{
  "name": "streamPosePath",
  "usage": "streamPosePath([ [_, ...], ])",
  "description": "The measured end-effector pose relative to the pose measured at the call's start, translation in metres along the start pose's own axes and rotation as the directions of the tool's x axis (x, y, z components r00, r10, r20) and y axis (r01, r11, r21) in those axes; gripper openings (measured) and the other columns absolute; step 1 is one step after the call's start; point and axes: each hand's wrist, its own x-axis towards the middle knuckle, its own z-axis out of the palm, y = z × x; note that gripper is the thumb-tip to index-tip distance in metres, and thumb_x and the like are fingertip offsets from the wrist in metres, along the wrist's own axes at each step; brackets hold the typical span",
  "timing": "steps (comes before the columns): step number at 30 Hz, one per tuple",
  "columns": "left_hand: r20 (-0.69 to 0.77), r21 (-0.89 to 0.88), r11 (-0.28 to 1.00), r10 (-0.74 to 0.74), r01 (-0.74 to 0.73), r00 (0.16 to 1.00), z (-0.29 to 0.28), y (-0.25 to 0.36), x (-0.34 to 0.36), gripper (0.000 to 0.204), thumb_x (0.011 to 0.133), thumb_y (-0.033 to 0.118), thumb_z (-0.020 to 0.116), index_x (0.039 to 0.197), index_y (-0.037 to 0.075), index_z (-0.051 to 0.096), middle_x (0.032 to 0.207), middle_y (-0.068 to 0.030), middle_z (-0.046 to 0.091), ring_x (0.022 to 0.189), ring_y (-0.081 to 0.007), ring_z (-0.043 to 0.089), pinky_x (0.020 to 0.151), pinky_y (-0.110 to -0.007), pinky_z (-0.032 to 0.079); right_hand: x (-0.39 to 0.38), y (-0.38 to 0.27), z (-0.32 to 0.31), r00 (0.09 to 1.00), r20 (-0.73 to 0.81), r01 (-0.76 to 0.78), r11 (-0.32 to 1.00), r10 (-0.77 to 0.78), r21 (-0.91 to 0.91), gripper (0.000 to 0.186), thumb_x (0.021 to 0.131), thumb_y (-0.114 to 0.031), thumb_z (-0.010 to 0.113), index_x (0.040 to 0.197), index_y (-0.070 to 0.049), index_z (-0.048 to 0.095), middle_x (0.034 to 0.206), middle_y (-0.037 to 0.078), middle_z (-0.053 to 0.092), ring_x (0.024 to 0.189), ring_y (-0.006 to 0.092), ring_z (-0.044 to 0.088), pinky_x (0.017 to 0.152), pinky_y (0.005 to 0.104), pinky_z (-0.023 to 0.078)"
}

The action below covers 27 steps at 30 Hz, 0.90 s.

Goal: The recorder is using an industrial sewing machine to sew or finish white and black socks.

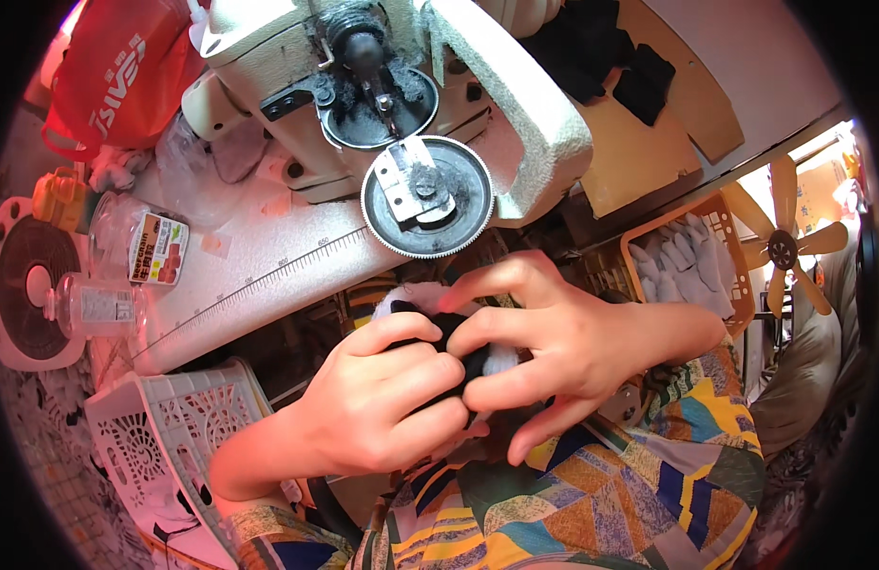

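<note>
Close in front of my body, a soft piece of black fabric with white parts point(476, 363) is bunched between my hands. My left hand point(387, 404) is closed on its left side, fingers curled in. My right hand point(558, 332) comes from the right, its curved fingers gripping the other side while the lowest digits stick out. Much of the fabric is hidden by the fingers, so I cannot tell its exact kind. Just beyond the hands stands a pale sewing machine point(544, 142) with a toothed metal disc point(473, 204), above and apart from the fabric.
A ruler-marked machine bed point(230, 328) runs to the left, with a clear plastic jar point(97, 306) at its end. Below it stands a white plastic basket point(197, 418). At right are an orange basket point(639, 237) of whitish fabric pieces and a fan point(783, 249). Black fabric pieces point(644, 84) lie on cardboard.
</note>
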Motion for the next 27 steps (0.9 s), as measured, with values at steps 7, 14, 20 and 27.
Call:
streamPosePath([
  [7, 0.045, 0.111, 0.987, -0.118, 0.112, 0.992, -0.011, 0.002, 0.000, 0.026, 0.070, 0.026, 0.075, 0.069, 0.007, 0.056, 0.080, -0.0055, 0.060, 0.069, -0.0181, 0.058, 0.079, -0.038, 0.047, -0.002, -0.003, -0.004, 0.993, -0.007, -0.121, 0.978, 0.122, -0.169, 0.027, 0.081, -0.034, 0.068, 0.079, -0.010, 0.057, 0.102, 0.006, 0.055, 0.107, 0.0311, 0.046, 0.085, 0.0457, 0.036],
  [14, -0.002, 0.156, 0.982, -0.105, 0.104, 0.994, -0.007, 0.005, -0.005, 0.024, 0.077, 0.024, 0.073, 0.070, 0.008, 0.057, 0.080, -0.0050, 0.064, 0.067, -0.0155, 0.060, 0.077, -0.034, 0.050, 0.000, 0.000, -0.012, 0.999, 0.040, 0.012, 1.000, -0.011, -0.024, 0.022, 0.077, -0.023, 0.070, 0.071, -0.007, 0.055, 0.105, 0.006, 0.056, 0.105, 0.0308, 0.045, 0.085, 0.0430, 0.036],
  [20, -0.068, 0.150, 0.987, -0.047, 0.057, 0.997, 0.000, 0.007, -0.007, 0.026, 0.076, 0.019, 0.073, 0.070, 0.007, 0.050, 0.079, -0.0076, 0.065, 0.062, -0.0166, 0.060, 0.076, -0.035, 0.051, 0.003, 0.001, -0.016, 0.999, 0.032, -0.025, 1.000, 0.025, 0.007, 0.027, 0.082, -0.027, 0.069, 0.069, -0.009, 0.054, 0.094, 0.004, 0.056, 0.098, 0.0292, 0.046, 0.078, 0.0407, 0.038],
  [27, -0.104, 0.199, 0.979, -0.014, 0.034, 0.994, 0.002, 0.010, -0.007, 0.023, 0.077, 0.013, 0.070, 0.069, 0.007, 0.049, 0.079, -0.0069, 0.064, 0.059, -0.0153, 0.059, 0.075, -0.032, 0.050, 0.001, 0.003, -0.010, 0.995, -0.098, -0.029, 1.000, 0.030, 0.007, 0.024, 0.079, -0.018, 0.074, 0.067, -0.011, 0.055, 0.093, 0.000, 0.063, 0.088, 0.0253, 0.047, 0.077, 0.0353, 0.037],
])
